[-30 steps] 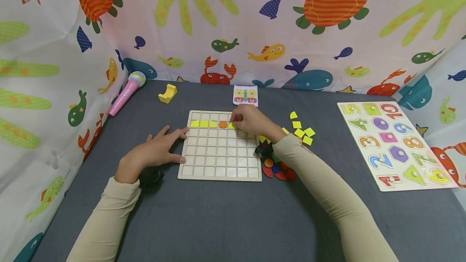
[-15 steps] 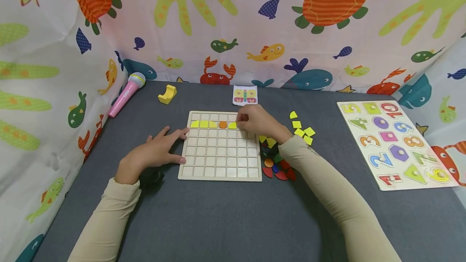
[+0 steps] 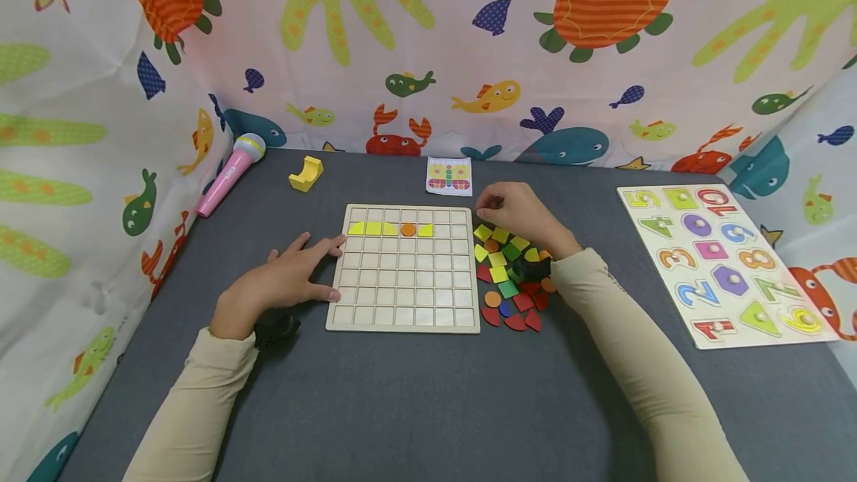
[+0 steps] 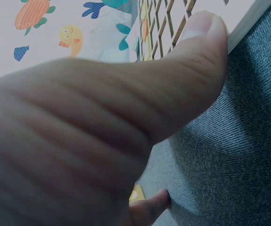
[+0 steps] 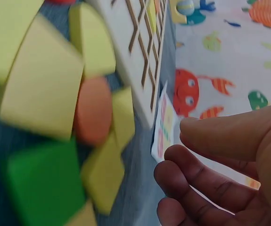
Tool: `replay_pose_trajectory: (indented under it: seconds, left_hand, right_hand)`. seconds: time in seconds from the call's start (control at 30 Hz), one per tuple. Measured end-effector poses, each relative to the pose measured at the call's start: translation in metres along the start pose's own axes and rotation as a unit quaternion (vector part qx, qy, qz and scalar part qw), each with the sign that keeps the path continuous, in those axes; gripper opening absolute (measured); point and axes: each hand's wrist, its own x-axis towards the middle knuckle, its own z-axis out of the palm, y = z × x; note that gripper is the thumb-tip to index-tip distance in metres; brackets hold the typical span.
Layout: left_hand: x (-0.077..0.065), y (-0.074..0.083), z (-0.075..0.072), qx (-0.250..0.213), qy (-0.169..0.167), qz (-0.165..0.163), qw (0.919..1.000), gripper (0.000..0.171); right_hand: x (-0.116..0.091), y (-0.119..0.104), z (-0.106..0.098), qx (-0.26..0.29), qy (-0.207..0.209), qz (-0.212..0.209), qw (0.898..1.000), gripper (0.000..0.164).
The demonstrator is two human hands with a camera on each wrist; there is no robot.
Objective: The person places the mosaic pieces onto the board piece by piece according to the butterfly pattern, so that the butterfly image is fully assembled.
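Note:
A wooden grid board [image 3: 384, 277] lies on the grey cloth, with yellow pieces [image 3: 373, 229] and an orange round piece [image 3: 408, 230] in one row near its top. My left hand [image 3: 277, 285] rests at the board's left edge, fingers spread. In the left wrist view, the thumb [image 4: 199, 52] presses on the board's rim. My right hand [image 3: 518, 213] is beyond the board's upper right corner, above a pile of loose pieces. In the right wrist view, its fingers are loosely bent, nothing between them, near a green square [image 5: 45, 181] and an orange disc [image 5: 94, 110].
A small butterfly pattern card [image 3: 449, 177] lies behind the board. To the right is a number-and-shape puzzle board [image 3: 676, 233]. A pink toy microphone [image 3: 228, 181] and a yellow curved block [image 3: 306, 174] sit at the back left. Printed curtains [image 3: 375, 36] border the table.
My right hand has lifted off the board's top row and moved right, over the loose pieces. A yellow piece it was touching now lies uncovered in the row. My left hand stays put.

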Motion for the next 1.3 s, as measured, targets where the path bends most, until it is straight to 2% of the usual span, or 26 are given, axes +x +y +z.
replay_pose_trajectory:
  seconds: [0.3, 0.67, 0.87, 1.13, 1.3]
  left_hand:
    - [0.004, -0.001, 0.002, 0.006, 0.000, -0.003, 1.0000, 0.098]
    - [0.001, 0.001, 0.000, 0.008, 0.000, -0.001, 1.0000, 0.098]
    - [0.001, 0.000, 0.000, 0.006, -0.001, 0.000, 1.0000, 0.099]
    - [0.002, -0.001, 0.000, 0.005, -0.002, -0.003, 1.0000, 0.098]
    - [0.002, -0.002, 0.001, 0.004, -0.002, -0.004, 1.0000, 0.097]
  right_hand:
    - [-0.017, 0.028, -0.019, -0.014, 0.017, 0.052, 0.998, 0.015]
    - [-0.027, 0.028, -0.016, -0.015, -0.057, 0.066, 0.996, 0.021]
    - [-0.027, 0.032, -0.013, -0.019, -0.079, 0.061, 0.995, 0.024]
    - [-0.025, 0.030, -0.012, -0.029, -0.079, 0.049, 0.995, 0.016]
    - [-0.021, 0.029, -0.009, -0.037, -0.055, 0.074, 0.995, 0.015]
